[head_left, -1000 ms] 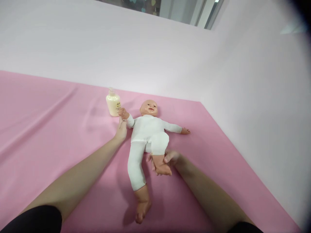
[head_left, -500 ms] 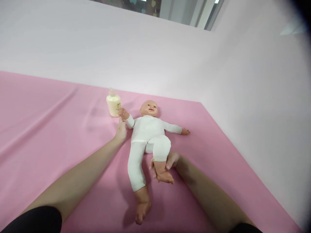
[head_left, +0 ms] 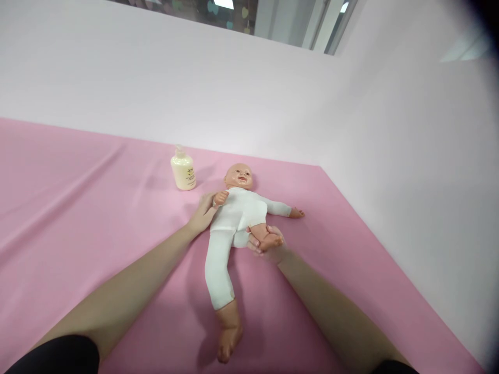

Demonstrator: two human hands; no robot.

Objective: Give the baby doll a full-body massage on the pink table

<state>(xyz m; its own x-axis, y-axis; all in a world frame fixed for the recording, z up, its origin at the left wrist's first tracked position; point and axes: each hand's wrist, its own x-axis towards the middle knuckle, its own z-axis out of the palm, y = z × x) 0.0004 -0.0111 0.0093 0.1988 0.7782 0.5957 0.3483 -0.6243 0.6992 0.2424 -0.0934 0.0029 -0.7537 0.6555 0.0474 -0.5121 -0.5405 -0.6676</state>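
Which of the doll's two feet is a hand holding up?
The foot on the picture's right, raised in the right hand; the other foot, nearer the bottom edge, has no hand on it.

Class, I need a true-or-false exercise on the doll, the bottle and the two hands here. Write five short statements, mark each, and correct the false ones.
1. The doll lies on its back on the pink cover. True.
2. The pump bottle lies on its side. False: it stands upright.
3. The person's right hand holds the doll's raised leg. True.
4. The person's left hand is on the bottle. False: it is at the doll's bent arm.
5. The doll's other leg is stretched out. True.
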